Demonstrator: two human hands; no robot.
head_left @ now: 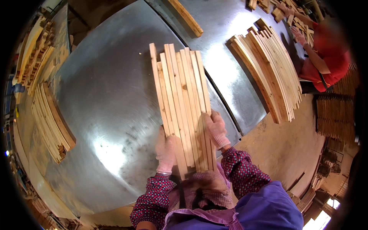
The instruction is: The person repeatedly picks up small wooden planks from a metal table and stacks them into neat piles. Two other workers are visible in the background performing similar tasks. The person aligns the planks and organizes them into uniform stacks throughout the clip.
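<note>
Several long, pale wood strips lie side by side in a bundle [184,92], their ends uneven, pointing away from me across the metal table. On the bundle's left side, near its close end, my left hand [166,149] in a pink glove is closed against the outer strip. My right hand [215,129], gloved the same way, grips the right side a little farther up. The near ends of the strips reach back to my apron [203,188]. My fingertips under the bundle are hidden.
The shiny metal table [103,88] has a dark seam [222,97] to the right. Beyond it lie a stack of strips [268,73] and a single board [186,17]. At left sits another stack [51,119]. A person in red [326,57] handles wood pieces at far right.
</note>
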